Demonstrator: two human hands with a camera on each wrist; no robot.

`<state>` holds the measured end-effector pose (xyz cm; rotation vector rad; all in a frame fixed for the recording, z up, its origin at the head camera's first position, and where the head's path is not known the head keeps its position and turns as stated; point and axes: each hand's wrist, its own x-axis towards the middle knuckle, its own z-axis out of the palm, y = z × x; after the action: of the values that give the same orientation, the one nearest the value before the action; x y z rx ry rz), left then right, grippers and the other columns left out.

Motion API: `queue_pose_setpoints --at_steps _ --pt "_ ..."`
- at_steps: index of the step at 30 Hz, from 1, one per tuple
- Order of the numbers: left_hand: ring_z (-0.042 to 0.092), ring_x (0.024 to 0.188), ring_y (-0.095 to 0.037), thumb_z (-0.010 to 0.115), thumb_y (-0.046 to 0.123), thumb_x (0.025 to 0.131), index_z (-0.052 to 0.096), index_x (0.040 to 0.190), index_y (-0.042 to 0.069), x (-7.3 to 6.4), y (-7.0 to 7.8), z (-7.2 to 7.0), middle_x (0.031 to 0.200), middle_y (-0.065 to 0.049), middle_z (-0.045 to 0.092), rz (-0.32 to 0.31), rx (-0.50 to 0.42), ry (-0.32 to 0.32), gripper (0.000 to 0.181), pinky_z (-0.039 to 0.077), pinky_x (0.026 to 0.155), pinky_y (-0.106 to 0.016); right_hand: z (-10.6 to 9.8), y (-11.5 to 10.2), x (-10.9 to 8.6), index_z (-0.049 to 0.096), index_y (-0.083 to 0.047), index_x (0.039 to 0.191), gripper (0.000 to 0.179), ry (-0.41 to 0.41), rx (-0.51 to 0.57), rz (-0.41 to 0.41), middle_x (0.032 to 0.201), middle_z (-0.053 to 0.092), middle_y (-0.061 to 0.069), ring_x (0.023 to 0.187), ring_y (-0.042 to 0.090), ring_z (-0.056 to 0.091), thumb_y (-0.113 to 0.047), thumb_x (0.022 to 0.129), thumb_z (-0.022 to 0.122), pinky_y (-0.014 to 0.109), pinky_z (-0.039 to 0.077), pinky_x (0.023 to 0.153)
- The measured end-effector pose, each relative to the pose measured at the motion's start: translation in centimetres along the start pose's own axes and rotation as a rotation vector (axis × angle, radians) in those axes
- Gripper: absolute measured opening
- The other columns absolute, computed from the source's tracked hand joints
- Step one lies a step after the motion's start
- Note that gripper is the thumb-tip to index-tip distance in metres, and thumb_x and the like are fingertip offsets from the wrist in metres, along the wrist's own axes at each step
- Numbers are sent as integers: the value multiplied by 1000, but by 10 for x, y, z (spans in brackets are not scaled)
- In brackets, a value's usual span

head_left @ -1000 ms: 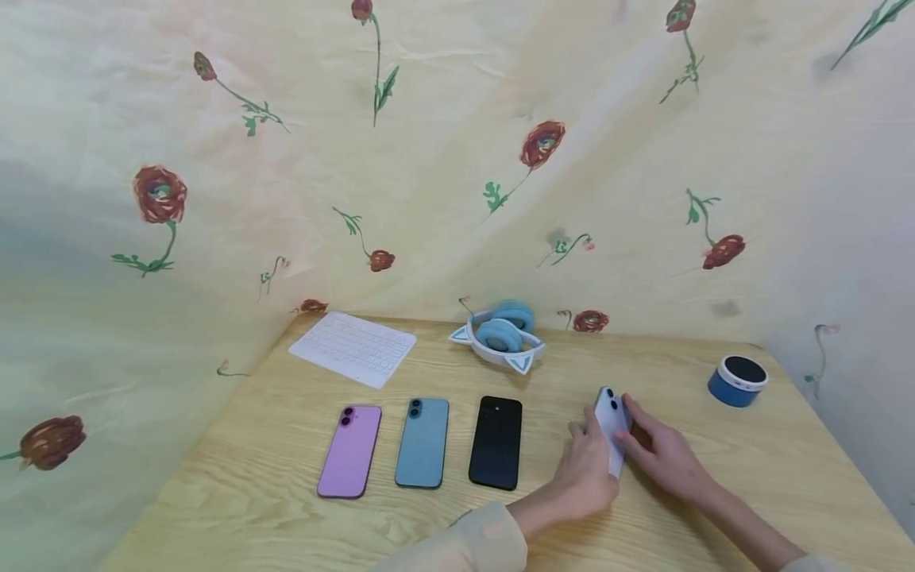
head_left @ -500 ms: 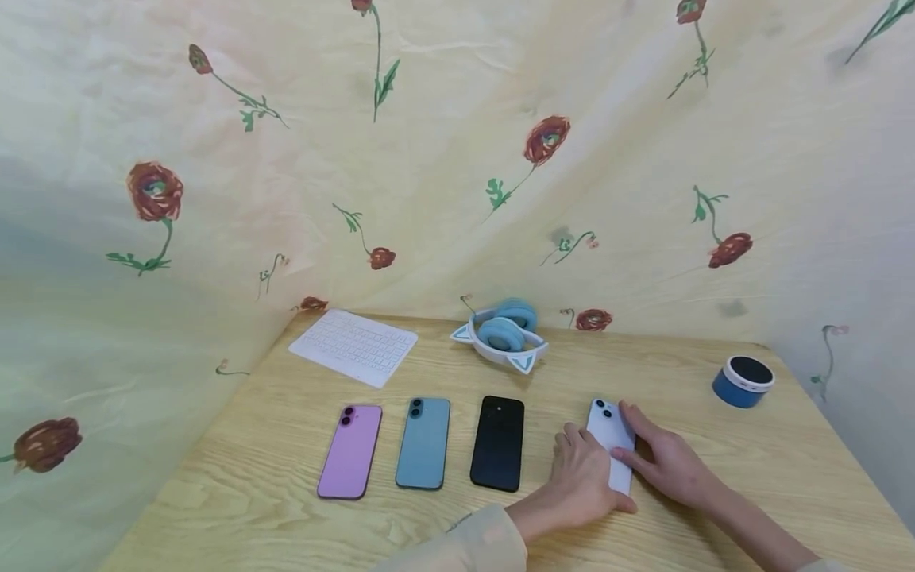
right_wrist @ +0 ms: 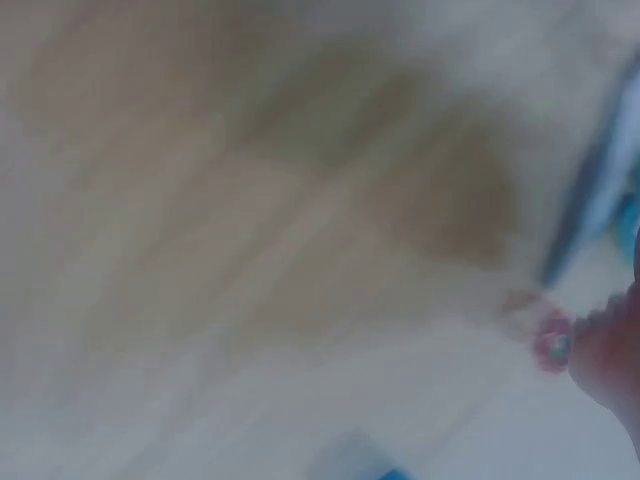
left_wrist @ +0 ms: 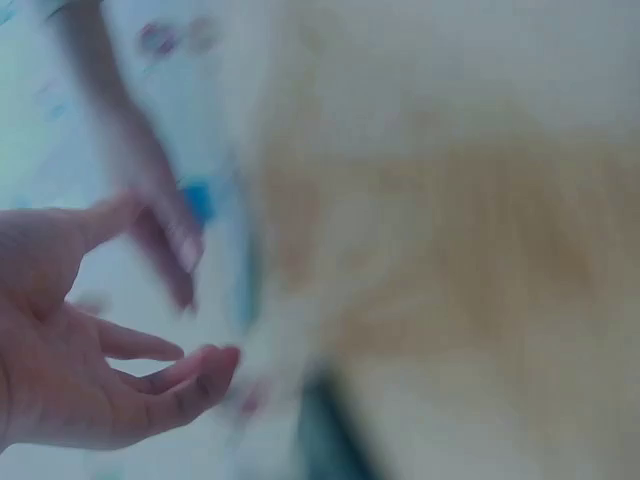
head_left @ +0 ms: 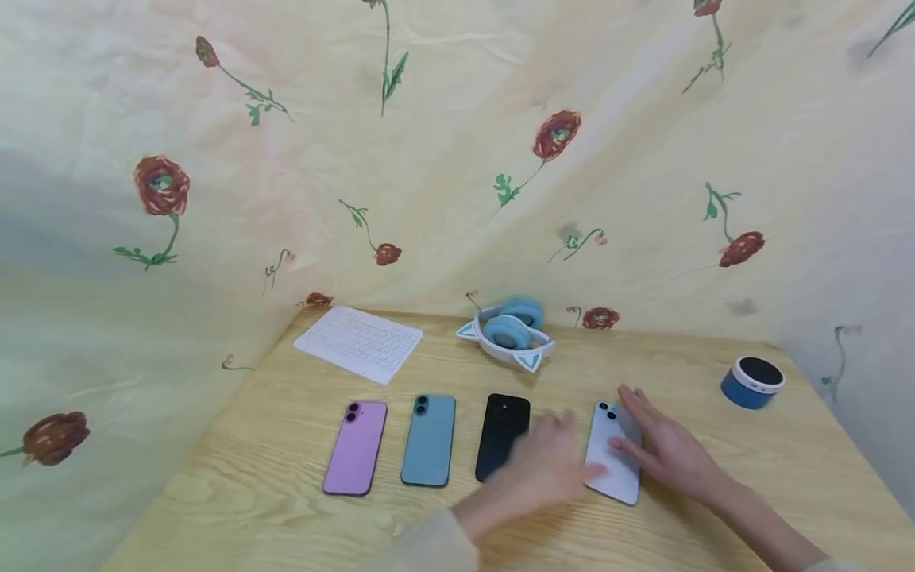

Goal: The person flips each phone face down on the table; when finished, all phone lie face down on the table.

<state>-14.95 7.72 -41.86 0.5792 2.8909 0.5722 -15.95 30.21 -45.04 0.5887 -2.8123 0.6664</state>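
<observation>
A white phone (head_left: 603, 445) lies face down on the wooden table, its two camera lenses at the far end. My right hand (head_left: 672, 457) is at its right edge, fingers straight and thumb reaching over its back. Blurred by motion, my left hand (head_left: 539, 469) hovers between the white phone and a black phone (head_left: 496, 433), partly covering the black one. In the left wrist view my left hand (left_wrist: 110, 370) shows loosely bent fingers with nothing between them. The right wrist view is smeared, with just a bit of my right hand (right_wrist: 612, 355) at the edge.
Left of the black phone lie a blue phone (head_left: 429, 445) and a purple phone (head_left: 355, 449) in a row. Behind them are a white keyboard (head_left: 360, 343) and cat-ear headphones (head_left: 493, 349). A round blue speaker (head_left: 750, 389) stands at the right. Flowered cloth (head_left: 443, 159) hangs behind the table (head_left: 264, 492).
The white phone has gone from tilted in both hands to lying flat on the table. My left hand has let go of it and moved left; my right hand stays beside it.
</observation>
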Motion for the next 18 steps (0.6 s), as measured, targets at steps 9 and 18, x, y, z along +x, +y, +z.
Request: queue_pose_setpoints --at_steps 9,18 --pt "22 143 -39 59 48 95 10 156 4 -49 -145 -92 156 -25 19 -151 -198 210 90 28 109 -55 38 -80 76 31 -4 152 76 89 180 -78 152 31 23 138 43 30 -37 93 65 61 38 98" --pt "22 138 -51 66 38 92 10 147 -18 -82 -194 -77 150 -39 18 -278 -262 289 96 28 106 -59 96 -154 133 37 -1 148 69 47 315 -176 149 39 17 139 36 31 -38 95 62 51 34 106"
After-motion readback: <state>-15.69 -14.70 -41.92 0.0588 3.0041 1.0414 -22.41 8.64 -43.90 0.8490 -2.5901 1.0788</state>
